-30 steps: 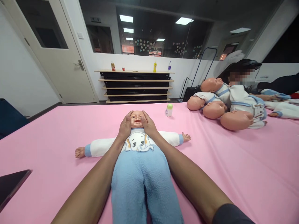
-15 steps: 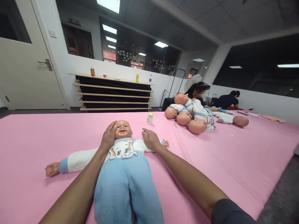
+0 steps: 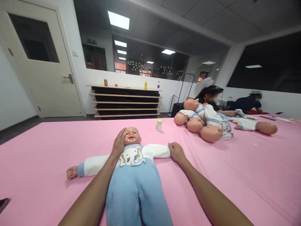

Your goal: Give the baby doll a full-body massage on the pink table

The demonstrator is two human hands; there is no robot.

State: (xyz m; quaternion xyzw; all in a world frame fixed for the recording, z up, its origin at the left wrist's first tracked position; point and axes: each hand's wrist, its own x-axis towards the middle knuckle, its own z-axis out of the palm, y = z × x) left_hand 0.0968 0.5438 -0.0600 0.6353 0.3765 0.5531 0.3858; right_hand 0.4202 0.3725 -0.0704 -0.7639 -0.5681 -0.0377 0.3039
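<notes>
A baby doll [image 3: 136, 179] in a white and blue elephant outfit lies on its back, its head away from me and its arms spread out. My left hand [image 3: 119, 143] rests flat along the left side of the doll's head [image 3: 133, 135], fingers stretched out and touching its cheek. At the end of the doll's white sleeve [image 3: 160, 150] on the right, my right hand [image 3: 177, 152] is closed around the doll's hand, which is hidden under my fingers. A small white bottle with a green cap [image 3: 159, 126] stands upright beyond the doll.
Several dolls [image 3: 204, 122] are heaped on the pink-covered table [image 3: 211, 169] at the back right, and another doll [image 3: 254, 125] lies beside them. Two people sit at the far right. A dark object [image 3: 3, 204] shows at the left edge. Stacked shelves [image 3: 127, 99] stand behind.
My right hand has moved right from the doll's upper arm to its hand and closed there. My left hand stays against the head. The camera view has turned slightly left.
</notes>
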